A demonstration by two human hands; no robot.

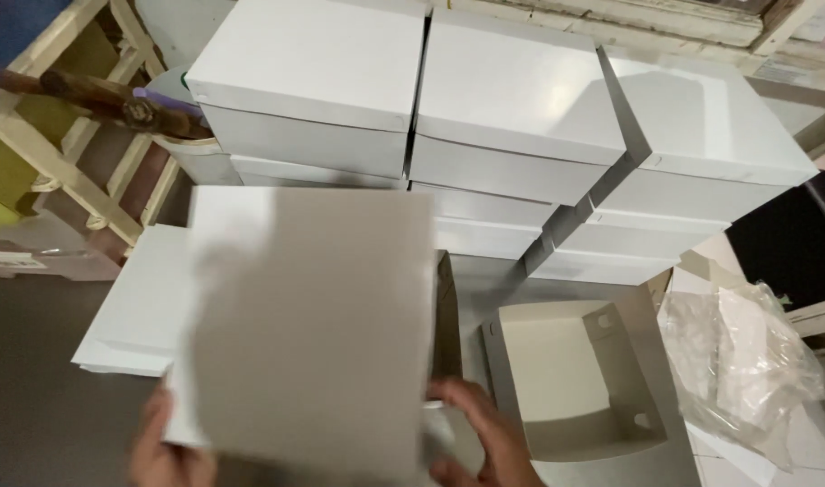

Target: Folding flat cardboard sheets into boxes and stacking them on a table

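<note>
1. Flat cardboard sheet (pixel 313 334): a stiff, matt grey-white rectangle with a straight edge at its right side, held up in the lower middle of the view and blurred.
2. Left hand (pixel 164 446): grips the sheet's lower left corner; only the knuckles show at the frame's bottom edge, and the spread of the fingers cannot be told.
3. Right hand (pixel 480 433): at the sheet's lower right edge, fingers curled and close together, pinching the board's edge between thumb and fingertips.
4. Stack of flat white sheets (pixel 128 311): lies behind and to the left of the held sheet, partly hidden by it; smooth, thin, with squared corners.
5. Open box tray (pixel 570 383): just right of the right hand, shallow, cream-coloured inside, with folded walls and small notched tabs at two corners.
6. Closed white boxes (pixel 511 99): smooth, lidded, rectangular, stacked several high in three columns across the top of the view, behind the sheet and tray.
7. Crumpled clear plastic wrap (pixel 746 361): glossy and wrinkled, far right, lying over pale paper, apart from the tray.
8. Wooden frame (pixel 69 162): pale painted slats at the upper left, with a dark brown handle-like bar resting across it.
9. Work surface (pixel 33 388): dull grey and smooth, bare at lower left; the room is dim, with a dark patch at the right edge.
</note>
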